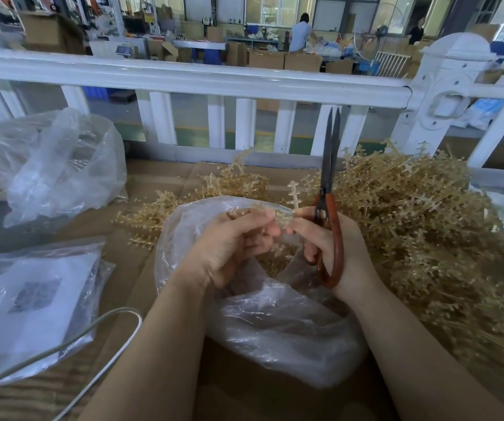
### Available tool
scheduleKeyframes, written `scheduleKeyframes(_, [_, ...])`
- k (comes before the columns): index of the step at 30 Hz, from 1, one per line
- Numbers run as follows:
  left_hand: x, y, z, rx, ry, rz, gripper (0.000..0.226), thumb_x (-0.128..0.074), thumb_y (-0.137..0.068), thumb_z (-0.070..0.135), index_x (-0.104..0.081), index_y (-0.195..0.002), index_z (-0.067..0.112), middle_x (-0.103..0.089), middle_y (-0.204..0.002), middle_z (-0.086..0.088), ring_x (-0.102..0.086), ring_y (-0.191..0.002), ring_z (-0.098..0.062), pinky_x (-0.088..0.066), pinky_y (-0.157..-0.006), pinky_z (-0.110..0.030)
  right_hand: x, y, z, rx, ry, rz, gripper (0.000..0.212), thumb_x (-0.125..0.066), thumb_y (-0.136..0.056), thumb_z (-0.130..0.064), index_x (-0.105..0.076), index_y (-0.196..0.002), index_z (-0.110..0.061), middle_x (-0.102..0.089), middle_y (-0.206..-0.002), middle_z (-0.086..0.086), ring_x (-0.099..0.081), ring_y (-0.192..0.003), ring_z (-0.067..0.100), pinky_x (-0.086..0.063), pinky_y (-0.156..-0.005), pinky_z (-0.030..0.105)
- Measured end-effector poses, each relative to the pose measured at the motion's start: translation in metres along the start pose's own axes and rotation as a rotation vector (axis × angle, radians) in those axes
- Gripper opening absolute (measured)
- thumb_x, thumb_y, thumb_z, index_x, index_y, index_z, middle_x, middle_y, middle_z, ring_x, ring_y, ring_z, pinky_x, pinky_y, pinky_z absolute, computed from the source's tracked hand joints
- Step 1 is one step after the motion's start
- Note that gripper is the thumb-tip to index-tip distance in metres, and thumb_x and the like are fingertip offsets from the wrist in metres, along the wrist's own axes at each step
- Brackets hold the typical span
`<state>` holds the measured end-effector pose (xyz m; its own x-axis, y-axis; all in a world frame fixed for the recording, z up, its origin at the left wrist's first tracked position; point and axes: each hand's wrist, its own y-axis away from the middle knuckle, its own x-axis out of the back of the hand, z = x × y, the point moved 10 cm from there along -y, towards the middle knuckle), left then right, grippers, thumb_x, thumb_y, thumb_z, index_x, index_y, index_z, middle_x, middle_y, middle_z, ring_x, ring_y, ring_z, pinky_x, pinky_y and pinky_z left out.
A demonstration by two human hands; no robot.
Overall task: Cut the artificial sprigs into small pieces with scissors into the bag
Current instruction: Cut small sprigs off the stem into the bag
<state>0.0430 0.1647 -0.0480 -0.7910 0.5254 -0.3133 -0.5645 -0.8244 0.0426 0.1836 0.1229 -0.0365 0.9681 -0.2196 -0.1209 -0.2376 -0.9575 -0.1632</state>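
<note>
- I see the pale tan artificial plastic sprigs (421, 214) in a big heap on the right side of the surface, with some more loose ones behind the bag.
- My left hand (229, 247) has its fingers curled around one small sprig piece (278, 215), holding it over the mouth of the clear crumpled plastic bag (275, 323), which lies in the middle in front of me.
- My right hand (332, 247) grips the scissors with reddish-brown handles and dark blades (329, 189); the blades point up and are almost together.
- The fingertips of the right hand touch the same sprig piece.
- The surface is flat brown cardboard (141, 268).
- On the left lie a second clear bag (47, 165), a flat clear packet with white paper inside (32, 302) and a white cable (92, 329).
- Behind the surface stands a white railing fence (202, 83).
- Beyond it is a workshop hall with cardboard boxes (275, 59), and a person in a light shirt (301, 33) stands far away.
</note>
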Motion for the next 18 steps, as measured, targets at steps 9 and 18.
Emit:
scheduleKeyframes(9, [-0.005, 0.001, 0.001, -0.03, -0.064, -0.013, 0.014, -0.083, -0.064, 0.032, -0.076, -0.064, 0.02, -0.068, -0.066, 0.004, -0.053, -0.055, -0.005, -0.043, -0.056, -0.016, 0.002, -0.001, -0.005, 0.039, 0.089, 0.072, 0.017, -0.085, -0.079, -0.022, -0.07, -0.086, -0.024, -0.067, -0.065, -0.012, -0.059, -0.05, -0.002, -0.045, -0.047, 0.013])
scheduleKeyframes(18, [0.002, -0.002, 0.011, -0.136, -0.008, 0.038, 0.01, -0.076, -0.072, 0.021, -0.075, -0.067, 0.012, -0.071, -0.069, -0.006, -0.065, -0.062, -0.013, -0.055, -0.063, -0.023, -0.004, -0.001, -0.003, 0.019, 0.055, 0.003, 0.026, -0.09, -0.07, -0.035, -0.072, -0.086, -0.024, -0.06, -0.064, -0.004, -0.049, -0.05, 0.012, -0.042, -0.048, 0.025])
